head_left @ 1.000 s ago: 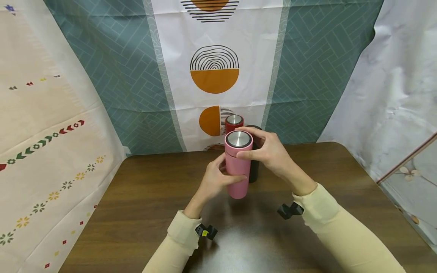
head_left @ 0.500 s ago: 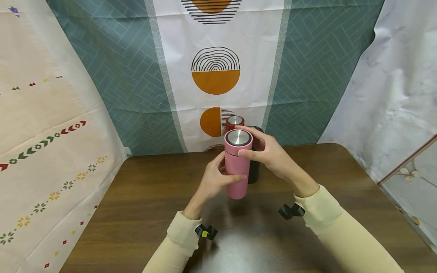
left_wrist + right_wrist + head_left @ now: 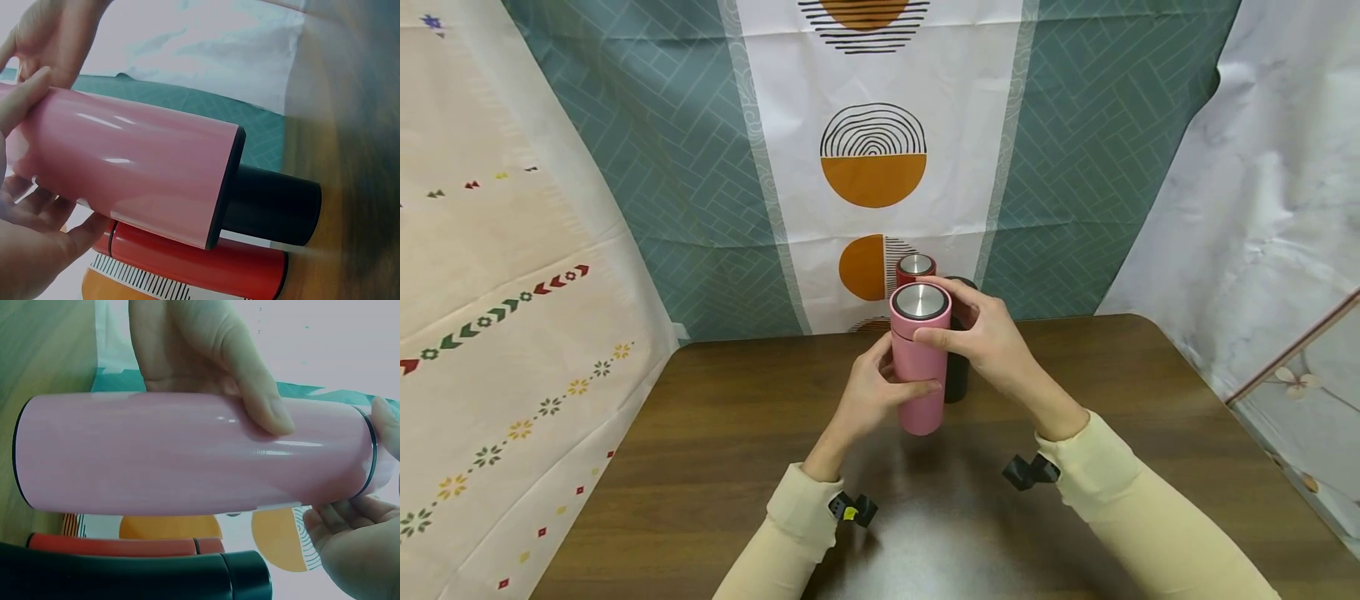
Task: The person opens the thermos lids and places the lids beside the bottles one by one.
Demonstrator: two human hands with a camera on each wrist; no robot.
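Note:
A pink thermos bottle [image 3: 919, 367] with a brushed metal disc on its lid [image 3: 921, 302] is held upright in front of me, its base apparently off the table. My left hand [image 3: 868, 396] grips the body from the left, thumb across the front. Higher up, my right hand [image 3: 985, 329] holds the lid end from the right, with its thumb in front. In the left wrist view the pink bottle [image 3: 144, 165] shows its dark base rim. Its threads and interior are hidden.
Behind the pink bottle stand a red thermos [image 3: 916, 265] and a black thermos [image 3: 957, 379], both partly covered. Brown wooden table [image 3: 737, 433] lies beneath, reaching a patterned teal and white cloth [image 3: 700, 167] at the back. More patterned cloth hangs at both sides.
Over the last half second the pink bottle's top and my right hand shift slightly left, the right forearm with them. My left hand keeps its grip and barely moves.

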